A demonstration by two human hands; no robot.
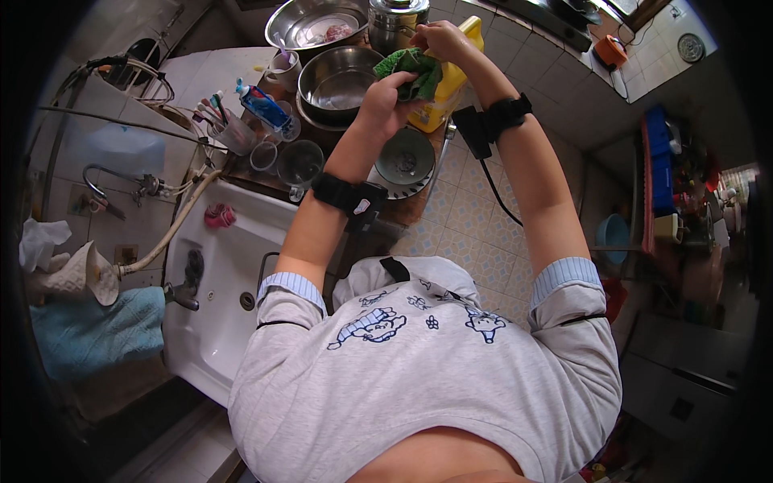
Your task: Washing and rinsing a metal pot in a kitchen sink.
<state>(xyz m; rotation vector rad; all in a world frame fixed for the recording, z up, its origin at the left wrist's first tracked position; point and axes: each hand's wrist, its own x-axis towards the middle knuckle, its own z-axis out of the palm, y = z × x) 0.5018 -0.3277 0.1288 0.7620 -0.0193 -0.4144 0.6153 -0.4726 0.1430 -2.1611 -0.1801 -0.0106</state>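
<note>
My left hand (386, 102) grips a green cloth (410, 69), with the thumb lying across its top. Just beyond it, my right hand (445, 41) is bent inward above the cloth with curled fingers; whether it pinches anything is hidden. A yellow plastic jug (450, 87) stands behind both hands, partly covered by the right hand and the cloth. To the left of the cloth sits a steel basin (338, 84). Below my left hand, a green bowl (404, 156) rests on a plate with a dark leaf pattern (386, 187).
A larger steel basin (290, 27) holding raw meat (338, 31) and a lidded steel pot (395, 21) stand at the back. Left are a mug (284, 71), a toothbrush cup (232, 136), toothpaste (266, 108) and a glass mug (300, 162). A white sink (223, 338) lies nearer.
</note>
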